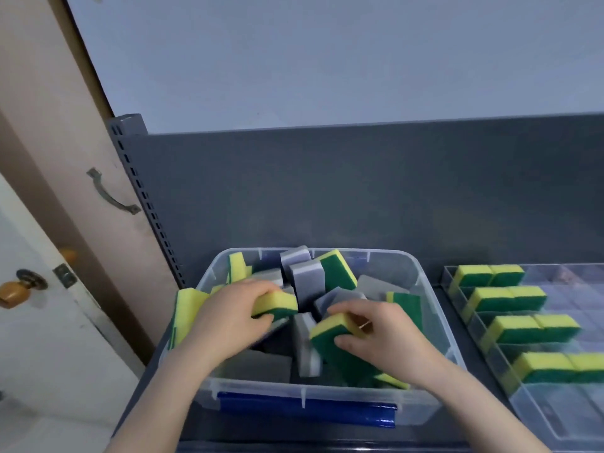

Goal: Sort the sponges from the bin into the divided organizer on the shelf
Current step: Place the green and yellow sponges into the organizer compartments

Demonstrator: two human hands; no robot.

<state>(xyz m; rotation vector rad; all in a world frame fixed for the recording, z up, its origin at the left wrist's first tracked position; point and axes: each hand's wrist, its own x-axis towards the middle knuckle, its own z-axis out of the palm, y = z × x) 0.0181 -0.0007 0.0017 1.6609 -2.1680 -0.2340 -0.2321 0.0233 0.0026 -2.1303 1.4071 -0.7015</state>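
A clear plastic bin [421,276] with a blue latch sits on the grey shelf, holding several yellow-and-green sponges and grey sponges [305,281] in a jumble. My left hand [233,310] grips a yellow-green sponge [277,304] over the bin's left half. My right hand [380,335] holds another yellow-green sponge [330,335] over the middle of the bin. To the right stands the clear divided organizer [536,410], with yellow-green sponges [510,299] standing in pairs in several of its rows.
The grey shelf back panel [359,191] rises behind the bin. A slotted metal upright [143,197] stands at the left. Beyond it is a beige door with a handle [111,194] and a white door with a round knob [16,291].
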